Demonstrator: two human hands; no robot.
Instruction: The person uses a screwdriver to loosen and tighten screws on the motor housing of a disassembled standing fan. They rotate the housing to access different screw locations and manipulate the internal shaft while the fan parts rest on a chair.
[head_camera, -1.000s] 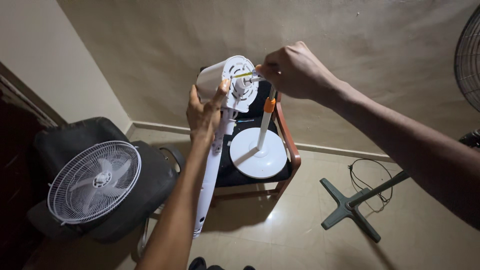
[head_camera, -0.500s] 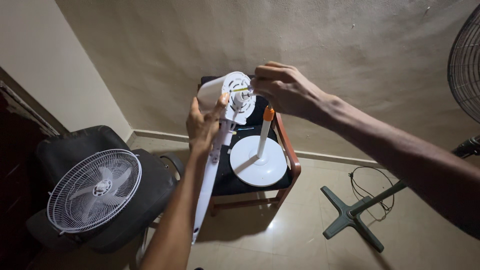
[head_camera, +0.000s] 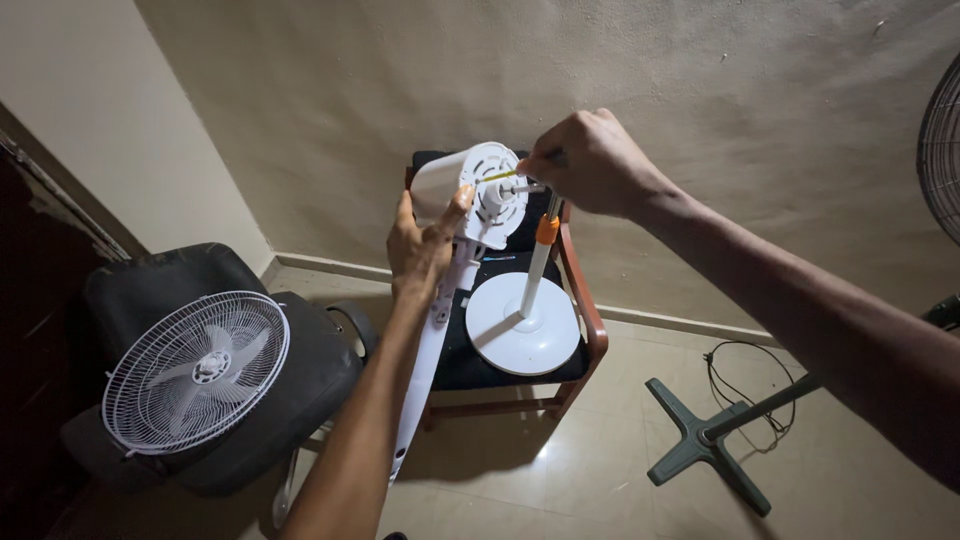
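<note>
Fan motor (head_camera: 470, 190) on its white pole sits in my left hand (head_camera: 425, 250), above the chair (head_camera: 580, 330); my right hand (head_camera: 590, 165) pinches a thin tool (head_camera: 503, 175) at its face. Tool's handle is hidden in my fist.

A pale tiled floor (head_camera: 600, 470) fills the lower frame. At centre, a wooden-framed chair with a dark cushion (head_camera: 585, 330) is set on it, and a round white fan base with an upright pole (head_camera: 522, 322) is borne on the cushion. At lower left, a black padded office chair (head_camera: 290, 400) carries a white wire fan grille (blades inside) (head_camera: 197, 371). At lower right, a dark cross-shaped stand (head_camera: 700, 445) and a black cord (head_camera: 740, 385) lie on the tiles.
</note>
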